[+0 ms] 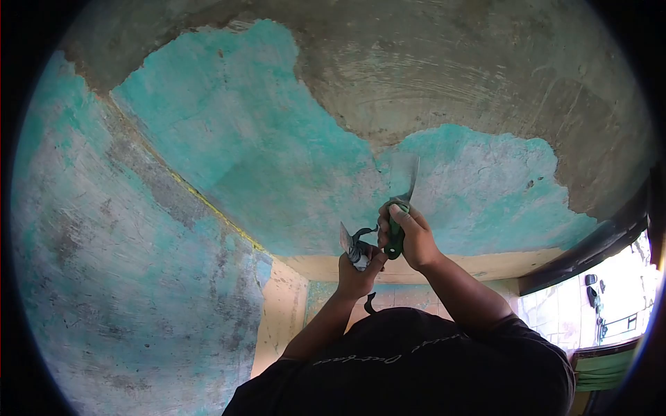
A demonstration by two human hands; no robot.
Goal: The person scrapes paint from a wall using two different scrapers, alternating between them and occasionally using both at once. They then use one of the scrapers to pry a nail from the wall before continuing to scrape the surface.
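My right hand (411, 234) is wrapped round the green handle of a putty knife (404, 179), its thumb along the handle. The wide metal blade points up and overlaps the turquoise patch of the wall (479, 170) in this view. Lower and to the left, my left hand (362, 273) is closed on a small bundle (359, 255) with a pale flat edge, whitish material and loose black strips; I cannot tell what it is. The fingers of my left hand are right beside the butt of the putty knife's handle.
Bare grey plaster (444, 66) borders the flaking turquoise paint above. A stained side wall (152, 277) meets this one at a corner with a yellow line (191, 187). To the right are a dark frame (590, 260), a bright opening with footwear (592, 290) outside, and green cloth (603, 371).
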